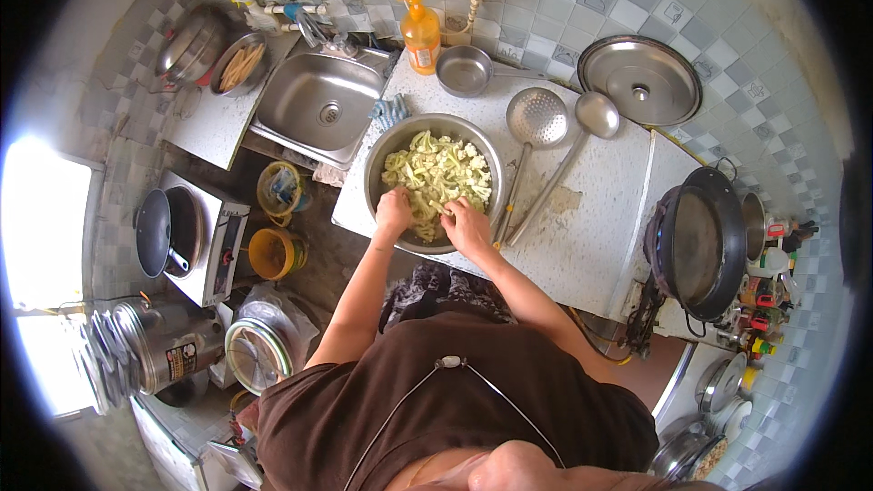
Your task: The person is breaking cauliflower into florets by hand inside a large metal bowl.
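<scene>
A wide steel basin (371, 168) stands on the white worktop, with many pale green-white cauliflower pieces (441, 166) heaped inside. Over its near left rim reaches my left hand (394, 211), its fingers curled down onto the cauliflower at that side; the fingertips are partly hidden. My right hand (467, 225) comes in over the near right rim, thumb and fingers pinched round a cauliflower piece. To the right of the basin lie a long-handled skimmer (536, 118) and a steel ladle (597, 115).
Behind the basin are an orange pump bottle (420, 35) and a small saucepan (465, 71). A sink (320, 100) is at the back left, with a blue-white cloth (390, 111) beside it. A round lid (640, 80) leans on the tiles; a large black pan (705, 244) stands right.
</scene>
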Demonstrator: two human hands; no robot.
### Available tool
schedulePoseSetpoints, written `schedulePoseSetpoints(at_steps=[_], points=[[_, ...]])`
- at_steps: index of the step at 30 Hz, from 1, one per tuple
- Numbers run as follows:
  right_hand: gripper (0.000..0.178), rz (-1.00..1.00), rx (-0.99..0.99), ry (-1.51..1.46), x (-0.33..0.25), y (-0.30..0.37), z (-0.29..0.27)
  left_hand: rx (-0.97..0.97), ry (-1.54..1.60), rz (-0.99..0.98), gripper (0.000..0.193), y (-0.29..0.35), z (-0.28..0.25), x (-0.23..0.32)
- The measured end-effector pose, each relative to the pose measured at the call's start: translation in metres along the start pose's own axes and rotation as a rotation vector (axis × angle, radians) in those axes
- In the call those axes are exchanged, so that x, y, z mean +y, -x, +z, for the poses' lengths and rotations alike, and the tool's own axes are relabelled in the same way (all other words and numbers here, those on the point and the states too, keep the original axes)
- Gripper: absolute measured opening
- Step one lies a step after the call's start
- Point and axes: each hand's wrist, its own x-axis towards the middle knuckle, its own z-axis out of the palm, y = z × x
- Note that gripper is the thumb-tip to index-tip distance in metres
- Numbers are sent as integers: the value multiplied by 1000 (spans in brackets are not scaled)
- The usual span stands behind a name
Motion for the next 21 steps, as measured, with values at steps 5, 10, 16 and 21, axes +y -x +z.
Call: schedulePoseSetpoints(at_steps=[5, 10, 16, 21], points=[[19, 94, -25, -593, 33, -13, 10, -22, 758, -58, 18, -8, 0, -19], [21, 232, -149, -1085, 33, -20, -10, -215, 1180, -191, 26, -2, -17, -5], [19, 239, -71, -1070, -4, -9, -6, -433, 1305, -54, 34, 0, -31, 3], [16, 271, 74, -947, -41, -11, -3, -532, 1242, 127, 29, 1, -53, 12]])
